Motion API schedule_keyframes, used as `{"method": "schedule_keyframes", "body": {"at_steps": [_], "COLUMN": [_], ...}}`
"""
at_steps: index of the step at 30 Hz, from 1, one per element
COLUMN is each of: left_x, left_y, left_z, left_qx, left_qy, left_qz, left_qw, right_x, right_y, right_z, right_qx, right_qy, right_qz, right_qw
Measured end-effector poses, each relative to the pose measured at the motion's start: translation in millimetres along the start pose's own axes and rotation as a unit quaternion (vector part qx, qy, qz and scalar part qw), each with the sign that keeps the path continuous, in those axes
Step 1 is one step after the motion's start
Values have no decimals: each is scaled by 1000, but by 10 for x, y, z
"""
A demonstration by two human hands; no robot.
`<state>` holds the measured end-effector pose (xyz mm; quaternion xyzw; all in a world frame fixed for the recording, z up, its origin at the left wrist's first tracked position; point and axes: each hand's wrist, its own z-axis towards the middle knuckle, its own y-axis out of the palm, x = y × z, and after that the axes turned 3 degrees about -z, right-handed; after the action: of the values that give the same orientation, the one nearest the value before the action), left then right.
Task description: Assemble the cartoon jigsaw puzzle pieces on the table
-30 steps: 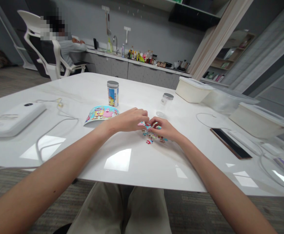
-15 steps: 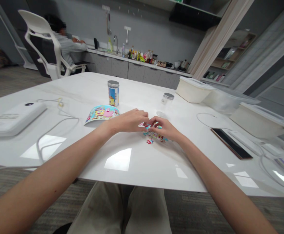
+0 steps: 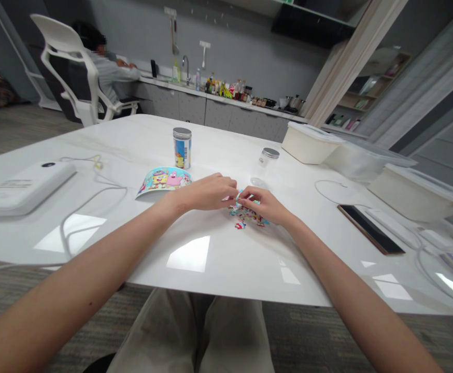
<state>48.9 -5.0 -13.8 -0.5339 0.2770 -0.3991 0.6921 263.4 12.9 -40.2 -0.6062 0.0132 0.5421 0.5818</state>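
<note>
Colourful jigsaw puzzle pieces (image 3: 250,214) lie in a loose heap on the white table, partly covered by my hands. My left hand (image 3: 214,190) is closed over the heap's left side, its fingertips pinched on a small piece that is mostly hidden. From the right, my right hand (image 3: 264,204) meets it, thumb and forefinger pinched at the same spot on a small puzzle piece. One red-and-blue piece (image 3: 240,225) lies apart, nearer me. Left of the heap is a curved cartoon picture sheet (image 3: 165,179). Behind it stands a can with a cartoon label (image 3: 182,148).
A clear jar with a silver lid (image 3: 267,160) stands beyond my hands. To the right are a dark phone-like slab (image 3: 370,229), cables and storage boxes (image 3: 310,143). A white device (image 3: 24,189) and cable lie left. A person (image 3: 112,72) sits at the far counter.
The fingertips of both hands have come slightly closer together over the heap, the right thumb and forefinger closing. The view has shifted very slightly; the other things stay put.
</note>
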Motion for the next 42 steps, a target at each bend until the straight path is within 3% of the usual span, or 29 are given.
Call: {"method": "schedule_keyframes", "body": {"at_steps": [7,13,16,22,34,37,42], "left_x": [-3,-42,-71,-42,37,23,-12], "left_y": [-98,-132,-110,-141,-199,-187,-151], "left_z": [-35,-97,-132,-163,-132,-138,-150], "left_qx": [-14,-78,-126,-150,-181,-187,-192], "left_qy": [-22,-45,-71,-101,-125,-128,-144], "left_qz": [32,32,3,-54,-120,-119,-108], "left_qw": [999,995,989,982,968,967,965], "right_x": [28,136,220,316,374,373,338], "right_y": [15,-45,-118,-269,-667,-738,-683], "right_z": [0,34,22,-38,-161,-219,-259], "right_qx": [22,177,198,121,-5,-39,-106], "right_qy": [14,109,161,249,344,318,195], "right_qz": [1,-97,-180,-284,-239,-228,-160], "right_qw": [1000,973,950,918,908,919,962]}}
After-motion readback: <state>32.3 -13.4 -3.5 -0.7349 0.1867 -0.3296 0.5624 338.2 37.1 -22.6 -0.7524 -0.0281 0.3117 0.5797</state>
